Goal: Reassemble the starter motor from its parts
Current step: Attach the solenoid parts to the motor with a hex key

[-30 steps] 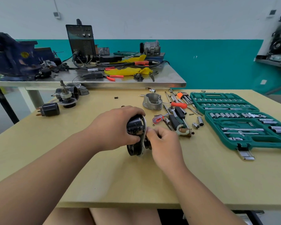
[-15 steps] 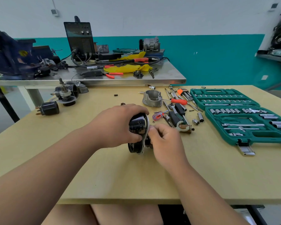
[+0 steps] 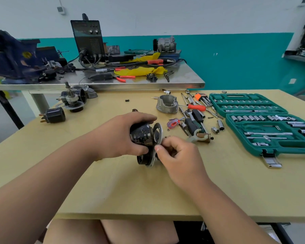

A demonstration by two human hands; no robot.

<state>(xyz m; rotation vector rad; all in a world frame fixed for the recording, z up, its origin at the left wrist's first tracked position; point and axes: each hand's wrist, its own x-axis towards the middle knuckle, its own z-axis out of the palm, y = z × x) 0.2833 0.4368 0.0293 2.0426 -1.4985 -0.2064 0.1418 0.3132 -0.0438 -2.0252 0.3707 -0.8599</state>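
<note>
Far left on the tabletop [image 3: 130, 191], a black solenoid [image 3: 54, 115] and a geared shaft assembly [image 3: 72, 100] are lying loose, waiting to go in. At the centre the left hand [image 3: 123, 136] is curling round the black motor body [image 3: 141, 135], steadying it, while the right hand [image 3: 176, 155] is pinching at the edge of the metal end plate [image 3: 158, 132]; whether it holds a fastener I cannot tell. Further right the grey nose housing [image 3: 167, 103] is sitting unfitted, so I'd judge the job roughly midway.
</note>
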